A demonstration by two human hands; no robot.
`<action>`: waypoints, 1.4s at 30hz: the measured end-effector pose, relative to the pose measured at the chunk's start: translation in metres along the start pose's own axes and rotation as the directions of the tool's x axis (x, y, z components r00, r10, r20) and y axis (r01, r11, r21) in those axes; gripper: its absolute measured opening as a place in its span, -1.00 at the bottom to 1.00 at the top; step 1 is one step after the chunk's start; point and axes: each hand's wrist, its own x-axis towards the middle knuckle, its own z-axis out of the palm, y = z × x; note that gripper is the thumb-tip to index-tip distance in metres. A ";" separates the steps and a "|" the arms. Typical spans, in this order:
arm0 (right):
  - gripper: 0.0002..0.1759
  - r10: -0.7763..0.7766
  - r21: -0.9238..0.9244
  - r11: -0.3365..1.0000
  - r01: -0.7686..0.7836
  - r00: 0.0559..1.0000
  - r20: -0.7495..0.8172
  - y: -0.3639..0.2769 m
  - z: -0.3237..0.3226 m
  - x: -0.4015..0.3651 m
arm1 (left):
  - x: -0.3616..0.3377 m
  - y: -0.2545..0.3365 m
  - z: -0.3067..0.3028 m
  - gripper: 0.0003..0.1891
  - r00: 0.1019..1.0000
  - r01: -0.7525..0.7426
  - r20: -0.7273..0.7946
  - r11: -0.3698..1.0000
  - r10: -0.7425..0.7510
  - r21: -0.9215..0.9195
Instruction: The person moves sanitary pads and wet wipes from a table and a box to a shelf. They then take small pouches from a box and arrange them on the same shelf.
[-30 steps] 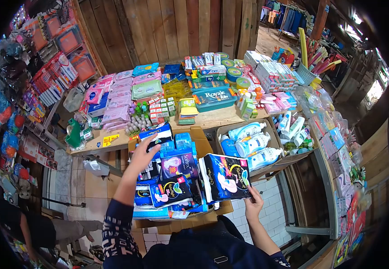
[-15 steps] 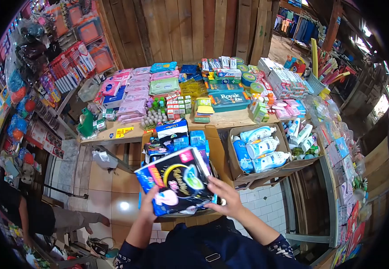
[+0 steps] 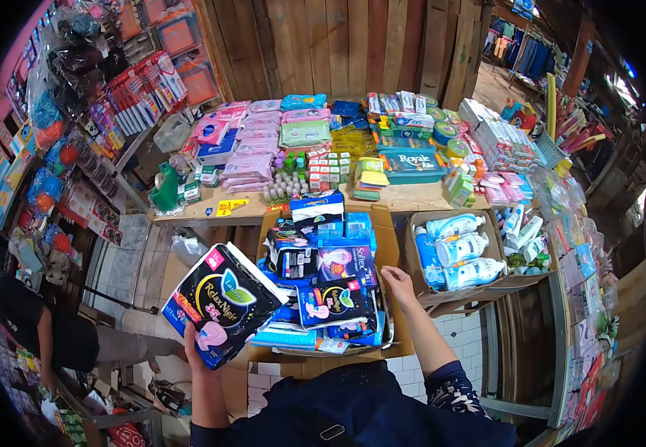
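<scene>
market stall table, left hand gripping pad pack

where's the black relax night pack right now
Head view, lower left: the black relax night pack is held from below by the left hand, just left of the cardboard box of packs.

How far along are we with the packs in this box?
Done: one black pack is out of the box, and the table behind is laid with goods. In hand: the left hand holds that pack off to the box's left; the right hand rests on the packs at the box's right side, grip unclear. Left: the box looks full, many packs stacked inside.
</scene>
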 end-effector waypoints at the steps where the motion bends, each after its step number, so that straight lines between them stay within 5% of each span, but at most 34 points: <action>1: -0.66 -0.006 -0.026 1.000 0.006 1.000 -0.002 0.011 0.005 0.006 | -0.001 0.000 -0.005 -0.30 0.999 0.048 -0.007 0.999 -0.048 -0.019; 3: -0.59 0.040 -0.120 0.992 -0.042 0.999 -0.025 0.021 0.012 0.014 | -0.007 -0.006 -0.023 -0.28 0.990 0.141 -0.013 0.988 -0.142 -0.061; 5: -0.54 0.154 -0.297 0.942 -0.157 0.988 -0.032 0.013 0.015 0.019 | -0.017 -0.018 -0.026 -0.27 0.983 0.165 -0.091 0.982 -0.157 0.088; 6: -0.51 0.048 -0.283 0.957 -0.062 0.997 -0.056 0.029 0.020 0.026 | -0.022 -0.032 -0.040 -0.29 0.976 0.191 -0.140 0.968 -0.169 0.160; 10: -0.66 0.099 -0.233 0.962 -0.141 0.978 -0.186 0.038 0.033 0.036 | -0.032 -0.067 -0.030 -0.11 0.949 0.255 -0.248 0.940 -0.197 0.228; 17: -0.83 0.000 0.201 0.977 0.066 0.951 -0.310 0.036 0.057 0.033 | -0.031 -0.081 -0.019 -0.01 0.946 0.264 -0.244 0.942 -0.212 0.207; 23: -0.85 -0.139 0.092 0.975 0.200 0.884 -0.446 0.004 0.067 0.025 | -0.027 -0.076 -0.018 -0.02 0.940 0.303 -0.222 0.934 -0.260 0.187; 30: -0.85 -0.508 -0.057 0.822 0.566 0.685 -0.523 -0.029 0.049 0.016 | -0.023 -0.072 -0.026 -0.03 0.933 0.341 -0.173 0.929 -0.316 0.142; 33: -0.86 -0.467 -0.010 0.807 0.591 0.627 -0.623 -0.059 0.031 0.003 | -0.016 -0.082 -0.061 -0.49 0.945 0.322 -0.117 0.930 -0.305 0.179; 35: -0.89 -0.451 -0.074 0.824 0.562 0.570 -0.687 -0.078 0.013 -0.009 | -0.013 -0.060 -0.040 -0.50 0.952 0.302 -0.116 0.929 -0.283 0.212; 42: -0.91 -0.220 0.171 0.790 0.589 0.532 -0.817 -0.076 -0.063 -0.081 | 0.004 -0.046 -0.015 -0.39 0.914 0.404 0.051 0.915 -0.404 -0.004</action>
